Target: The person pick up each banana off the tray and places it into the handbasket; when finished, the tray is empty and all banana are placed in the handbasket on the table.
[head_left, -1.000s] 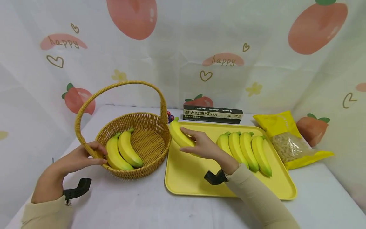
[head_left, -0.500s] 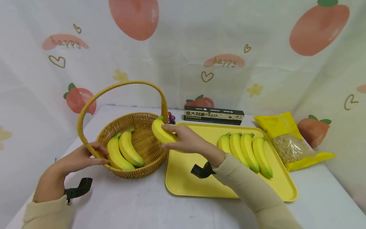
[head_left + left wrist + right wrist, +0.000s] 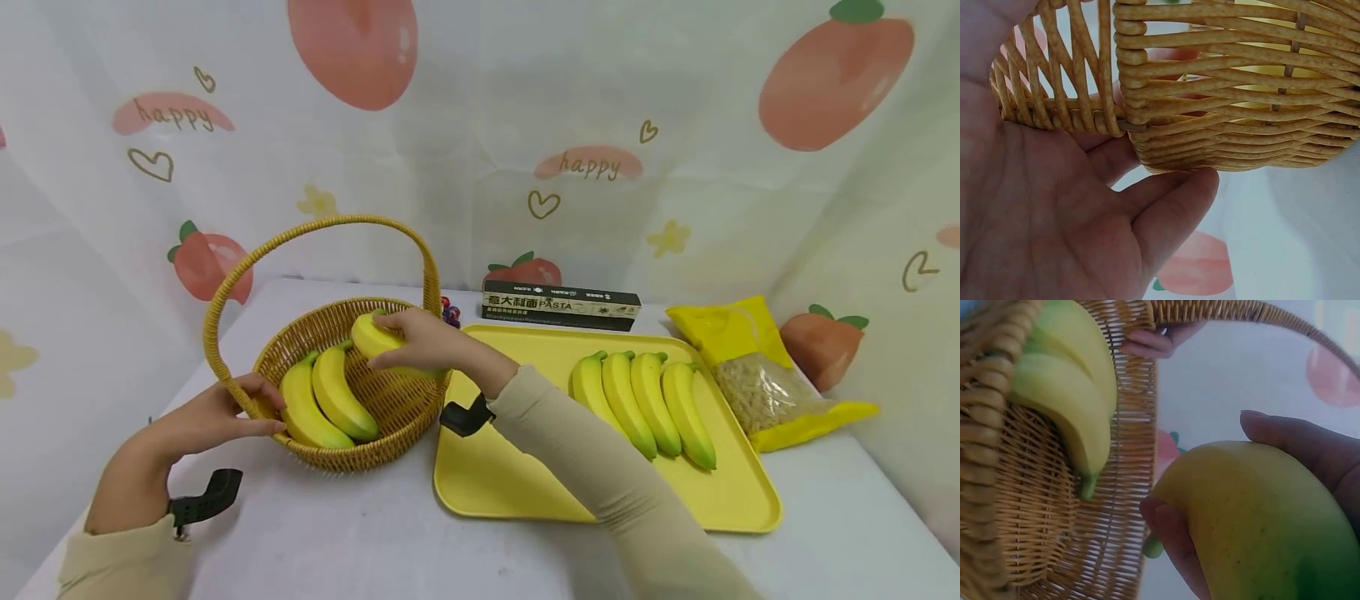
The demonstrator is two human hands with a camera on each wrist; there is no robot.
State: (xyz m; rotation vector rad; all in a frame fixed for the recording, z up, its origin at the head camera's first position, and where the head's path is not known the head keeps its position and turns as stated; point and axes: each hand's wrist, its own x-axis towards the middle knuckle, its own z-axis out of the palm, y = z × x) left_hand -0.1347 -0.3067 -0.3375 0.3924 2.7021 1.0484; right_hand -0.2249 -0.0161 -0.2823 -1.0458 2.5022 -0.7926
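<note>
My right hand (image 3: 420, 340) grips a yellow banana (image 3: 1254, 519) between thumb and fingers, over the right part of a wicker basket (image 3: 397, 433) in the head view. Two more bananas (image 3: 341, 392) lie side by side in the basket's left half, their stems toward the back. At the basket's left side, my left hand (image 3: 213, 417) holds the rim near the foot of the tall arched handle. The left wrist view shows that hand's thumb and fingers (image 3: 1175, 203) around the woven wall (image 3: 1241, 112).
Right of the basket lies a yellow tray (image 3: 510, 492) bearing a row of several bananas (image 3: 626, 404). Behind it stands a pasta box (image 3: 561, 305), with small wrapped candies (image 3: 450, 312) at its left. A yellow bag of pasta (image 3: 757, 383) leans along the tray's right edge.
The right hand has carried its banana leftward from above the tray's left edge to over the basket. The left hand has stayed on the basket's rim.
</note>
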